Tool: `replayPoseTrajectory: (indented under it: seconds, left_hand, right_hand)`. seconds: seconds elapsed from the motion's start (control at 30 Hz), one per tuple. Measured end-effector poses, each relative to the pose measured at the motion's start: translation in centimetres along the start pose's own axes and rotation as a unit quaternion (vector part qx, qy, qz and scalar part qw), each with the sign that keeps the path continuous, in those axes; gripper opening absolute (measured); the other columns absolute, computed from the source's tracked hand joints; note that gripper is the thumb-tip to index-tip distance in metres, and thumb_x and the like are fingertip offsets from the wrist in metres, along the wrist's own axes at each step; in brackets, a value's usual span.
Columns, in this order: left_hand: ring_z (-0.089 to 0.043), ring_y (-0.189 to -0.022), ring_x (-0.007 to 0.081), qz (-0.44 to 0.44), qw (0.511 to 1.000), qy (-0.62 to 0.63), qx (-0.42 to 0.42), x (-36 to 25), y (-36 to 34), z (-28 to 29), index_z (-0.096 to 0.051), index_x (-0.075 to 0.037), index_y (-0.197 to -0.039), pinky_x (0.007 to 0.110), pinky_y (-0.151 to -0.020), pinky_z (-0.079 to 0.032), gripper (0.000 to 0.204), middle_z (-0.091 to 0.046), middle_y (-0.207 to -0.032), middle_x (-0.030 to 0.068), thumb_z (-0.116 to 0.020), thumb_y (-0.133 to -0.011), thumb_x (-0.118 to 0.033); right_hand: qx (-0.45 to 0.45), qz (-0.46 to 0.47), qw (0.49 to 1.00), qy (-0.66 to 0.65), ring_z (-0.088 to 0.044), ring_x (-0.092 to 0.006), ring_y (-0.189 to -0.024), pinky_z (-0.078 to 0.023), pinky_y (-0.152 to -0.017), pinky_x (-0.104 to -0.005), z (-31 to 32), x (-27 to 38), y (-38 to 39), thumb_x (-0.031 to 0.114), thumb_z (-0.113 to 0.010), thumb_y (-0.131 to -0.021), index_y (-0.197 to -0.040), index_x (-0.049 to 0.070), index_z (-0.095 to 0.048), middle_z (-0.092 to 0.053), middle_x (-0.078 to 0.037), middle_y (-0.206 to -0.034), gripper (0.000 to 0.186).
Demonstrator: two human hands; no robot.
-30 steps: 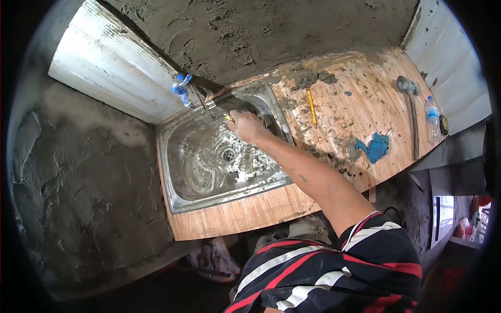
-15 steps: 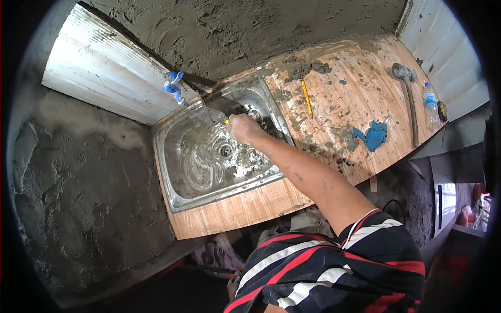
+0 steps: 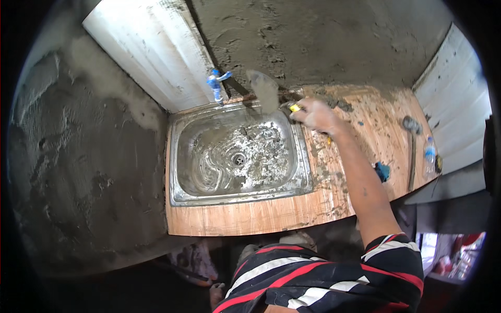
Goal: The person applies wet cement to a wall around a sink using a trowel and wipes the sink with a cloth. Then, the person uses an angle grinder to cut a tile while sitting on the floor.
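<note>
My right hand (image 3: 318, 116) is closed round the handle of a trowel, where a bit of yellow shows by the fingers. The grey blade of this trowel (image 3: 264, 89) is raised at the back rim of the sink, against the mortar-covered wall (image 3: 323, 41). Below and left of the hand lies the metal sink (image 3: 195, 177), its basin smeared with wet grey mortar around the drain. My left hand (image 3: 216, 293) hangs low beside my striped shirt, away from the counter. Its fingers are too dark and small to read.
A blue-wrapped tap (image 3: 216, 83) stands out at the sink's back left. On the wood-patterned counter (image 3: 235, 221) lie mortar lumps (image 3: 334, 99), a blue piece (image 3: 382, 171), a hammer (image 3: 412, 151) and a plastic bottle (image 3: 429, 154). White panels (image 3: 151, 47) flank the back wall.
My right hand has moved from over the basin to the right and back, carrying the trowel up to the sink's rear edge. The view has shifted. My left hand stays low.
</note>
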State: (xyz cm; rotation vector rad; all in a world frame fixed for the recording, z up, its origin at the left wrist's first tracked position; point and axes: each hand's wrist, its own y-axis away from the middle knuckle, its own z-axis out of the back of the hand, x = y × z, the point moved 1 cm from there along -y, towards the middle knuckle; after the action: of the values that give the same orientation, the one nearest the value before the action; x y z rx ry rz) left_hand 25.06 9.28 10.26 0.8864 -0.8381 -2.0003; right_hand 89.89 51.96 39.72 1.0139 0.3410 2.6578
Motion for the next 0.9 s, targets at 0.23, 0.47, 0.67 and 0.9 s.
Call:
replayPoseTrajectory:
  seconds: [0.23,0.47,0.67,0.9]
  left_hand:
    - [-0.068,-0.096,0.0226,-0.026,0.998,0.055,0.006,5.7,-9.8,-1.4,-0.069,0.001,-0.118,0.035,-0.086,-0.053,0.044,-0.075,-0.105,0.0135,-0.082,-0.086,-0.027]
    - [-0.067,-0.101,0.024,-0.087,0.993,0.072,-0.028,2.0,-10.0,-1.7,-0.069,0.002,-0.118,0.036,-0.09,-0.052,0.045,-0.074,-0.109,0.0163,-0.081,-0.086,-0.027]
    - [-0.067,-0.103,0.0253,-0.048,0.993,0.068,-0.078,5.1,-7.6,-0.9,-0.07,0.002,-0.116,0.037,-0.092,-0.051,0.042,-0.074,-0.108,0.0167,-0.081,-0.085,-0.026]
    - [-0.068,-0.078,0.0188,-0.027,0.999,0.03,-0.016,8.9,-5.6,-1.3,-0.073,-0.003,-0.11,0.035,-0.07,-0.054,0.035,-0.073,-0.088,0.009,-0.081,-0.084,-0.023]
  right_hand:
    - [-0.066,0.103,0.972,0.202,-0.067,-0.0306,-0.1,-0.052,-0.09,-0.0469,8.7,13.9,1.7,0.033,-0.066,-0.096,-0.117,0.008,-0.071,-0.071,-0.017,-0.109,0.033]
    - [-0.128,0.143,0.871,0.452,-0.072,-0.0315,-0.098,-0.059,-0.089,-0.046,9.4,20.6,-2.3,0.021,-0.069,-0.084,-0.104,0.004,-0.076,-0.075,-0.017,-0.107,0.027]
    - [-0.109,0.104,0.839,0.524,-0.074,-0.0301,-0.086,-0.06,-0.074,-0.0479,8.3,24.5,-3.6,0.005,-0.072,-0.064,-0.093,0.001,-0.077,-0.075,-0.017,-0.096,0.03]
    - [-0.114,0.094,0.822,0.55,-0.075,-0.0303,-0.09,-0.061,-0.076,-0.0466,6.9,26.2,-4.0,0.002,-0.071,-0.064,-0.095,0.005,-0.078,-0.076,-0.014,-0.098,0.032]
